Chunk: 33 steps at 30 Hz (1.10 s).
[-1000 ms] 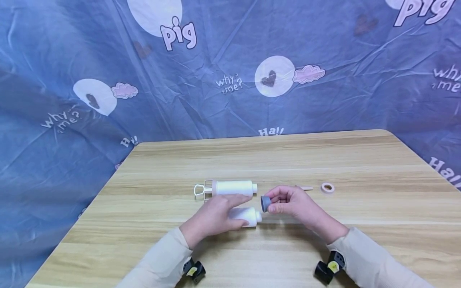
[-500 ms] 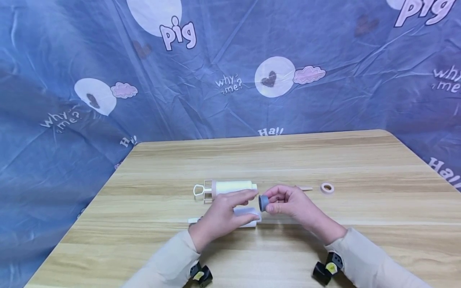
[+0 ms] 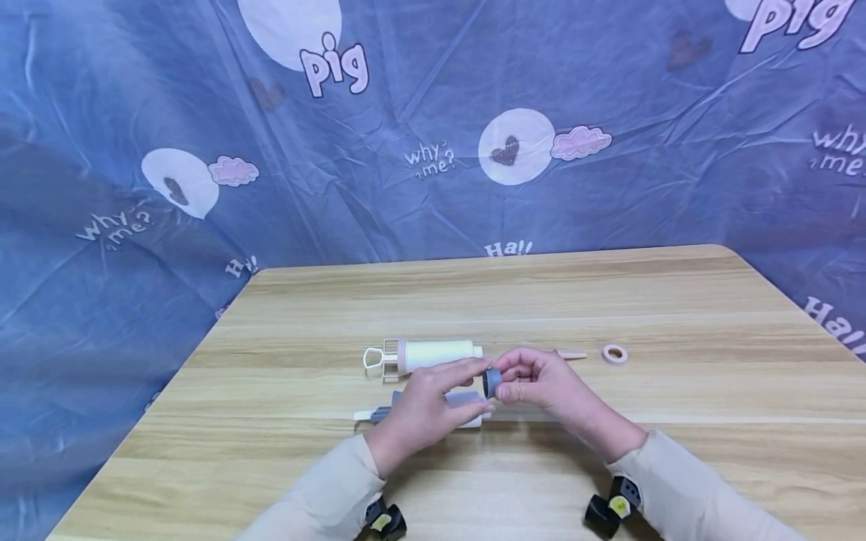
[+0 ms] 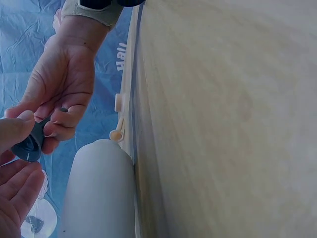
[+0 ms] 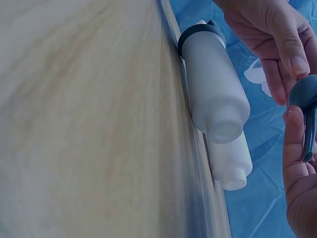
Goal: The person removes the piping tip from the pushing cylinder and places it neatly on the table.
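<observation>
A small grey funnel-shaped nozzle is up in the air between both hands. My right hand pinches it with thumb and fingers, its wide mouth turned left. The nozzle's thin hollow stem shows in the right wrist view, along the right fingers. My left hand reaches in from the left, thumb and fingers extended around the nozzle's rim, fingertips right at it. Under the left hand lies a white cylinder with a grey collar and plunger, partly hidden by that hand.
A second white cylinder with a pink collar and white loop handle lies just behind. To the right are a thin pink nozzle, partly behind the right hand, and a pale pink ring. A blue printed cloth hangs behind the table.
My left hand has come off the near cylinder and moved right to the nozzle, uncovering the grey plunger. My right hand has shifted slightly left with the nozzle.
</observation>
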Each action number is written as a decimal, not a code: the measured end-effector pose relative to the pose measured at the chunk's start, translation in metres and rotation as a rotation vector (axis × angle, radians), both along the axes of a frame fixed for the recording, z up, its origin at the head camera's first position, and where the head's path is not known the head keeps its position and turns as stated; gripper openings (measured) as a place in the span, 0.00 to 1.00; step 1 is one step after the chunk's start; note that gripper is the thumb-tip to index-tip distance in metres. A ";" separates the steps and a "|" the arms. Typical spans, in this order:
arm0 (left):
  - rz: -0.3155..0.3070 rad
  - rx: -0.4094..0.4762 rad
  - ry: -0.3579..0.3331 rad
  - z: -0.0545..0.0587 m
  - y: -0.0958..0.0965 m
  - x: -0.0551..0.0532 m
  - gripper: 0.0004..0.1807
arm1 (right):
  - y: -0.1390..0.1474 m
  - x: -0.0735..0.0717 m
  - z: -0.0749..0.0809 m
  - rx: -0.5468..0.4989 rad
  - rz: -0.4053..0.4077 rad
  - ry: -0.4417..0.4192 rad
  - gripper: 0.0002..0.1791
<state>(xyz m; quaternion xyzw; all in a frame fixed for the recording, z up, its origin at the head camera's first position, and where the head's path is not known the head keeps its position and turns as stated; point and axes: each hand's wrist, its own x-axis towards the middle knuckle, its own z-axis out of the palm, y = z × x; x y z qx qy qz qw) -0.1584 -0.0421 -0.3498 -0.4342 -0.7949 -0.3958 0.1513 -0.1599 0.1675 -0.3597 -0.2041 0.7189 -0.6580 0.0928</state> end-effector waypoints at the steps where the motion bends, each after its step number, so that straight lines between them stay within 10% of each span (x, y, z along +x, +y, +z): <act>1: 0.005 0.004 0.007 0.000 0.000 0.000 0.26 | 0.000 0.000 0.000 0.000 -0.001 -0.002 0.18; 33: 0.030 0.116 0.011 0.001 -0.009 -0.003 0.23 | 0.009 0.007 0.005 0.008 -0.040 0.001 0.14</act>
